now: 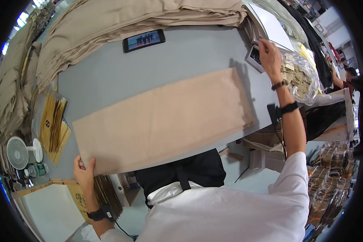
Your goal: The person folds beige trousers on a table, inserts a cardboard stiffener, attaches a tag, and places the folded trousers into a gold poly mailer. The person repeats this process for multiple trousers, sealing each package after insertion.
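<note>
A long piece of beige cloth (161, 119), folded flat, lies slantwise across the grey table in front of me. At its near left corner my left hand (84, 171) grips the edge, thumb on top and the other fingers partly hidden. My right hand (271, 59) is off the cloth, at the far right, above a small white box (254, 59) with small dark pieces in it. Its fingers are bent and drawn together; whatever they hold is too small or hidden to make out.
Beige cloth is piled along the table's far side (149, 16), with a phone (144, 40) before it. Yellow-brown packets (52, 121), a white fan (20, 152) and a plastic bottle (37, 170) stand left. A clear bag of tags (298, 78) sits right.
</note>
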Available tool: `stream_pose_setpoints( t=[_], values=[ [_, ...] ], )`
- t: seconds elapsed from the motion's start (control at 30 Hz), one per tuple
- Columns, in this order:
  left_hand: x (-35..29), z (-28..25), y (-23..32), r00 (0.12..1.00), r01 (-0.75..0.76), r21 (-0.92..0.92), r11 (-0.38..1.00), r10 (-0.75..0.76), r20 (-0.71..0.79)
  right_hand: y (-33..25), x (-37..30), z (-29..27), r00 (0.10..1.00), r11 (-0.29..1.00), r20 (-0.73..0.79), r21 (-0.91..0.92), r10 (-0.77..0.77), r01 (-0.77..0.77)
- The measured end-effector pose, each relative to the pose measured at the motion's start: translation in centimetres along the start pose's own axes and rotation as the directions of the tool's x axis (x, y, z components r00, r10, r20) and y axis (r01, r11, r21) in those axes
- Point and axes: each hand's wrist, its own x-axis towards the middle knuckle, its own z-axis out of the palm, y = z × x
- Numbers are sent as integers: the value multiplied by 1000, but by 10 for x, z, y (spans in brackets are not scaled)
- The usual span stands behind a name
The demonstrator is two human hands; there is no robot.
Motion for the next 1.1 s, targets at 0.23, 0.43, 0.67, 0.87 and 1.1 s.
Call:
stream_pose_setpoints(
  t=[0.23,0.43,0.67,0.87,1.1],
  values=[
    [4,-4,2,999,2,-26,1000,-1,45,82,66,8,903,899,118,-212,412,-383],
    [6,-5,-5,999,-13,-23,1000,14,39,84,75,-4,846,864,184,-174,500,-473],
    [5,-7,7,997,32,-10,999,-31,65,94,79,6,812,838,206,-129,546,-530],
    [-9,1,36,825,-417,445,792,536,-182,15,61,-1,924,938,-192,-38,330,-343],
    [-2,31,78,939,169,-618,767,65,338,-167,-111,-44,831,784,212,509,-514,355]
  ],
)
